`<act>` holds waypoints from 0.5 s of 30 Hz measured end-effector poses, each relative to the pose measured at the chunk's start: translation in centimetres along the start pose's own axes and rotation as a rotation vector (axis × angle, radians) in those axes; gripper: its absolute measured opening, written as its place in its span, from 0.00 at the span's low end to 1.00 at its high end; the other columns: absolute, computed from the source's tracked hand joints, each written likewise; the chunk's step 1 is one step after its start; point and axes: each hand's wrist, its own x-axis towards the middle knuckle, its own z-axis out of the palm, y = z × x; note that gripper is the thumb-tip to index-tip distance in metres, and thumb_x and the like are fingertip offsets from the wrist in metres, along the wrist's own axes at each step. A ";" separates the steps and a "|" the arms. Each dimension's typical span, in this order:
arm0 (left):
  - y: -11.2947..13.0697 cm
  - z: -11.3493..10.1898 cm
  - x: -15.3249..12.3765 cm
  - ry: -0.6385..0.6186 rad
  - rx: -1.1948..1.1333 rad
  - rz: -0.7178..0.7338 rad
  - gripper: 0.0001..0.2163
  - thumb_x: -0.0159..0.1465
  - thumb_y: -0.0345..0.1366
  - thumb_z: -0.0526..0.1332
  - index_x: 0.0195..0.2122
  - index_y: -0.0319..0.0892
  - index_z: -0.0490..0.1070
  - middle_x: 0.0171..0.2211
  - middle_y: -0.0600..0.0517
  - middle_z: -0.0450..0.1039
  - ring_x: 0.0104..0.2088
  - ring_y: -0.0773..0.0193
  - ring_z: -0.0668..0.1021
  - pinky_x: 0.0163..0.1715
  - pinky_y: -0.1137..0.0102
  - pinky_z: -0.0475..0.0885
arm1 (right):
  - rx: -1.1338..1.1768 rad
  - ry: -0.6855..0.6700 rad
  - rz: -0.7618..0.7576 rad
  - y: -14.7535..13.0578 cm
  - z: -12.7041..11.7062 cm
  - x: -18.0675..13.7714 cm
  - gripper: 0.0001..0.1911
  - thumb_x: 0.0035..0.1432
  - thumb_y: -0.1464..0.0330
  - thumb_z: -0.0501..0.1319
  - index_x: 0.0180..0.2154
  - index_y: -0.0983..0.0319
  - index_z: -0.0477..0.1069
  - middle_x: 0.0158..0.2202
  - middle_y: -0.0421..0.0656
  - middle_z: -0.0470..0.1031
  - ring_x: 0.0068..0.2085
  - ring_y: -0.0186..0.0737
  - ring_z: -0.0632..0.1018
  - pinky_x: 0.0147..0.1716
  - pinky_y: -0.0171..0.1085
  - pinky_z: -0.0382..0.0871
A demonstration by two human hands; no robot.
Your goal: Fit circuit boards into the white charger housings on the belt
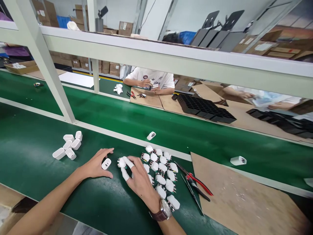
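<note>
My left hand (95,164) rests low over the green bench with thumb and fingertips spread. In its crook sits a white charger housing (106,164), its face with two ports turned up towards me. My right hand (140,178), wearing white finger cots and a wristwatch, pinches a charger circuit board (121,162) with a white top and metal parts at its side. Beside and partly behind that hand, several similar white-topped boards (160,179) lie grouped in rows. Further left on the bench stand several white open housings (67,144).
Red-and-black pliers (199,184) and tweezers (192,194) lie right of the boards, beside a cardboard sheet (234,199). White chargers (151,135) lie on the green belt (117,116). A pale frame bar (146,49) crosses above. Opposite, a person handles white parts near black trays (205,109).
</note>
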 end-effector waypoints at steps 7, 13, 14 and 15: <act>0.0 0.8 0.2 0.013 0.069 0.158 0.24 0.60 0.50 0.75 0.53 0.45 0.75 0.46 0.46 0.77 0.50 0.50 0.75 0.50 0.58 0.75 | 0.116 0.000 0.021 -0.9 -0.2 -0.5 0.28 0.69 0.74 0.63 0.66 0.59 0.60 0.53 0.51 0.74 0.53 0.50 0.76 0.51 0.51 0.79; 0.7 2.6 -0.4 0.061 0.114 0.132 0.31 0.72 0.39 0.63 0.73 0.52 0.52 0.56 0.44 0.72 0.53 0.51 0.77 0.51 0.55 0.76 | 0.172 -0.020 -0.041 -1.7 0.0 -0.9 0.28 0.69 0.76 0.61 0.66 0.57 0.60 0.56 0.52 0.74 0.56 0.50 0.76 0.53 0.53 0.78; 0.8 2.7 -0.5 0.050 0.108 0.129 0.32 0.73 0.39 0.62 0.73 0.52 0.49 0.57 0.44 0.72 0.53 0.51 0.77 0.53 0.54 0.76 | 0.173 -0.016 -0.051 -1.7 0.1 -0.9 0.28 0.69 0.76 0.61 0.66 0.56 0.60 0.57 0.52 0.74 0.56 0.50 0.76 0.53 0.53 0.78; 0.9 2.6 -0.5 0.043 0.104 0.127 0.33 0.73 0.38 0.62 0.74 0.53 0.47 0.58 0.44 0.71 0.54 0.50 0.77 0.53 0.53 0.76 | 0.171 -0.012 -0.060 -1.7 0.1 -0.9 0.29 0.68 0.77 0.61 0.66 0.57 0.60 0.57 0.52 0.74 0.57 0.51 0.76 0.54 0.53 0.78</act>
